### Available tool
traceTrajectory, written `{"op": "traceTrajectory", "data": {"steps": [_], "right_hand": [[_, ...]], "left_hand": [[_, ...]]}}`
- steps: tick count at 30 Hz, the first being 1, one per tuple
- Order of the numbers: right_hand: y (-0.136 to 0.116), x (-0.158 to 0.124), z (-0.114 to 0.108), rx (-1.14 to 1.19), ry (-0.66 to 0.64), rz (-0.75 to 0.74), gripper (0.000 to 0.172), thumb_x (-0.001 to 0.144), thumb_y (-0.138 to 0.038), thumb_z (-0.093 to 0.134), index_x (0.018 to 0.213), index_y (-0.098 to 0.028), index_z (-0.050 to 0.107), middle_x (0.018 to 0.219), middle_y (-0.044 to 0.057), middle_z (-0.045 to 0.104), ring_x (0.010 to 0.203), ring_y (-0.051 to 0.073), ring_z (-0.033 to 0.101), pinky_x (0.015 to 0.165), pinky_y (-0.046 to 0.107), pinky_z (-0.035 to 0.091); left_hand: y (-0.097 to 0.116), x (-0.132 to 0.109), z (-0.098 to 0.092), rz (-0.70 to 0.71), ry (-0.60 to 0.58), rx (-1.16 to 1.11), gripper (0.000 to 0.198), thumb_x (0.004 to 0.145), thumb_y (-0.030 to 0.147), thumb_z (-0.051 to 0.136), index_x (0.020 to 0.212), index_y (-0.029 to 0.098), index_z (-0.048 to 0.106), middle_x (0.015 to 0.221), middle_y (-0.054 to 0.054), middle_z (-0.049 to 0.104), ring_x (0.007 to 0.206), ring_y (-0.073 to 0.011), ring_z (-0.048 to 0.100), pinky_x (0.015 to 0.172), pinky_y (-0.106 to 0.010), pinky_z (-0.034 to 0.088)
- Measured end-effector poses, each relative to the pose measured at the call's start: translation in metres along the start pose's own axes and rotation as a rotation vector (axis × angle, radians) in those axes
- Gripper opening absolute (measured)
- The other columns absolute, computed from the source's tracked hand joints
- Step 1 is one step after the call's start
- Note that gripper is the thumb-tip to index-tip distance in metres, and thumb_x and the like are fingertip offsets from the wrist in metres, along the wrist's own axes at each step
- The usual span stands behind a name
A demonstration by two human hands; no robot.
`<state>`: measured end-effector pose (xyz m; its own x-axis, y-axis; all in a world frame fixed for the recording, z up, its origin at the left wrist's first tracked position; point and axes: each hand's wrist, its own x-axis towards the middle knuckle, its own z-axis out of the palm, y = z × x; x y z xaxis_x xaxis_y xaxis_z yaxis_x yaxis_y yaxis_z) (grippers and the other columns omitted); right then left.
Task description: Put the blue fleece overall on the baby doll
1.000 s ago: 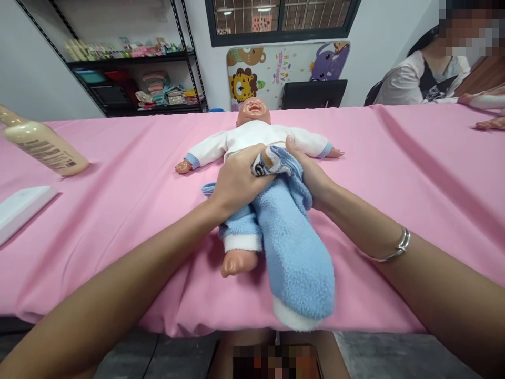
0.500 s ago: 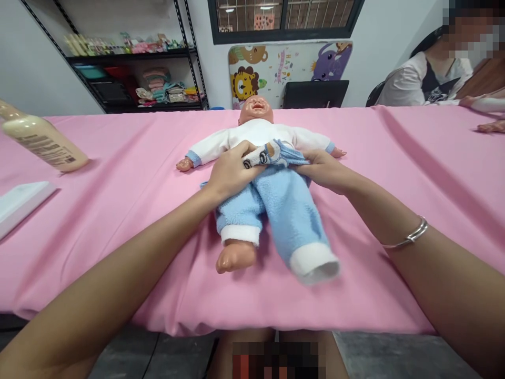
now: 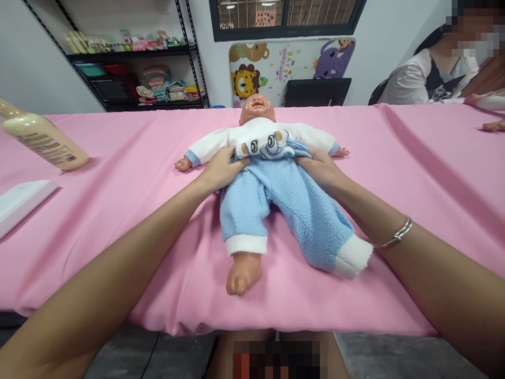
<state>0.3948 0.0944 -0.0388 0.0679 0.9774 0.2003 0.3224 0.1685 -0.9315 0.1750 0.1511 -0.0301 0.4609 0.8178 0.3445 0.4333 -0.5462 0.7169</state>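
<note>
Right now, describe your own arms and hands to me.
Both arms are bare, with no sleeves, gloves or cables in view down to the left hand and right hand. A thin silver metal bangle circles the right wrist; the left wrist shows no jewellery.

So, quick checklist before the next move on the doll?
1. Doll lying face up on the pink cloth: ok.
2. Blue fleece trousers up to the doll's middle, waistband over the white top: ok.
3. Left hand and right hand at either end of the waistband: ok.
4. Bare foot out past its cuff, on the left-hand leg: ok.
5. Second foot past the white cuff of the other leg: not ok, none shows there.
6. Beige bottle well apart from the doll: ok.
</note>
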Motion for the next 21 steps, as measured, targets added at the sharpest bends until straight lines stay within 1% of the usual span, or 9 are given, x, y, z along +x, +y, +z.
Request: {"op": "traceTrajectory", "data": {"steps": [4,7,9,11,13,15,18,20,21], "right_hand": [[0.003,-0.001,0.003,0.105,-0.006,0.090,0.025,0.076,-0.034,0.060,0.090,-0.013,0.062,0.089,0.006,0.061,0.091,0.018,0.054,0.088,0.033,0.049],[0.006,-0.001,0.002,0.201,0.039,0.155,0.029,0.076,-0.036,0.064,0.093,-0.013,0.063,0.089,0.006,0.061,0.084,0.017,0.055,0.084,0.033,0.050],[0.008,-0.001,0.000,0.143,0.077,0.145,0.027,0.076,-0.034,0.064,0.090,-0.011,0.064,0.082,0.006,0.060,0.080,0.016,0.054,0.082,0.033,0.050],[0.010,-0.001,-0.003,0.023,0.072,0.105,0.026,0.078,-0.034,0.064,0.087,-0.010,0.066,0.075,0.006,0.058,0.081,0.017,0.054,0.082,0.032,0.050],[0.010,-0.001,-0.005,-0.050,0.026,0.070,0.030,0.079,-0.038,0.064,0.088,-0.009,0.068,0.078,0.007,0.060,0.085,0.019,0.055,0.085,0.033,0.051],[0.007,-0.003,-0.007,-0.028,-0.022,0.073,0.038,0.080,-0.045,0.064,0.096,-0.011,0.068,0.090,0.008,0.063,0.094,0.021,0.057,0.090,0.036,0.051],[-0.003,-0.008,-0.007,0.141,-0.164,0.091,0.050,0.082,-0.053,0.062,0.119,-0.018,0.061,0.117,0.007,0.060,0.112,0.022,0.055,0.101,0.039,0.048],[-0.011,-0.012,-0.006,0.237,-0.290,0.104,0.056,0.082,-0.050,0.064,0.130,-0.024,0.053,0.128,0.005,0.055,0.120,0.021,0.052,0.108,0.039,0.045],[-0.014,-0.015,-0.005,0.265,-0.330,0.116,0.059,0.080,-0.046,0.067,0.133,-0.025,0.050,0.130,0.004,0.053,0.123,0.021,0.050,0.110,0.039,0.043]], "left_hand": [[-0.002,0.002,0.004,0.023,0.027,0.038,0.028,0.082,0.024,0.055,0.105,0.011,0.064,0.111,-0.011,0.068,0.106,-0.0251,0.060,0.099,-0.039,0.044],[0.002,-0.002,0.001,0.031,0.074,0.150,0.031,0.083,0.030,0.056,0.106,0.013,0.064,0.111,-0.010,0.068,0.104,-0.0259,0.061,0.096,-0.039,0.045],[0.003,-0.004,-0.005,-0.010,0.078,0.291,0.036,0.084,0.044,0.056,0.102,0.015,0.066,0.107,-0.011,0.068,0.101,-0.0287,0.061,0.092,-0.041,0.046],[0.001,-0.006,-0.011,-0.094,0.035,0.398,0.046,0.083,0.058,0.052,0.093,0.015,0.068,0.099,-0.012,0.069,0.093,-0.0315,0.061,0.086,-0.043,0.046],[-0.002,-0.006,-0.014,-0.165,-0.001,0.433,0.051,0.081,0.064,0.050,0.086,0.016,0.067,0.091,-0.012,0.068,0.087,-0.0317,0.061,0.081,-0.043,0.047],[-0.001,-0.007,-0.014,-0.148,0.057,0.423,0.047,0.081,0.062,0.053,0.088,0.017,0.065,0.088,-0.011,0.067,0.085,-0.0294,0.061,0.079,-0.042,0.047],[0.016,-0.013,-0.005,0.089,0.249,0.375,0.037,0.081,0.048,0.061,0.104,0.019,0.059,0.100,-0.010,0.064,0.093,-0.0257,0.059,0.084,-0.039,0.047],[0.038,-0.022,0.003,0.358,0.295,0.346,0.036,0.083,0.042,0.060,0.111,0.019,0.055,0.112,-0.011,0.061,0.103,-0.0243,0.057,0.092,-0.039,0.045],[0.050,-0.028,0.008,0.508,0.276,0.347,0.036,0.085,0.043,0.060,0.112,0.020,0.054,0.115,-0.011,0.060,0.107,-0.0239,0.055,0.096,-0.039,0.043]]}}
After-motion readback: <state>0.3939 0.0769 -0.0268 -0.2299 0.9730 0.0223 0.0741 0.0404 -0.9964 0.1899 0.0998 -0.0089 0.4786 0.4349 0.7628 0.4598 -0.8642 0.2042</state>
